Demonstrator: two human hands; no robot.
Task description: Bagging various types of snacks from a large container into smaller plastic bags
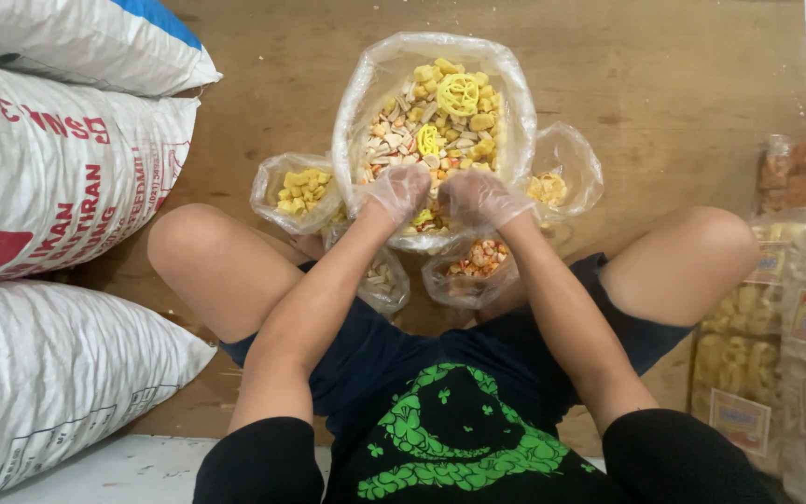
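A large clear plastic bag (361,93) stands open on the wooden floor, filled with mixed yellow, white and orange crackers. My left hand (397,190) and my right hand (479,198), both in thin clear gloves, reach into its near side among the crackers. The fingers are curled down into the mix; whether they hold pieces I cannot tell. A small bag of yellow crackers (298,191) sits left of the big bag. Another small bag (557,182) lies to its right. Two more small bags, one pale (386,280) and one with orange pieces (478,263), rest between my knees.
Big white woven sacks (58,177) are stacked along the left. Packed clear bags of crackers with labels (795,345) stand at the right. My bare knees flank the small bags, and the wooden floor (664,84) stretches beyond the big bag.
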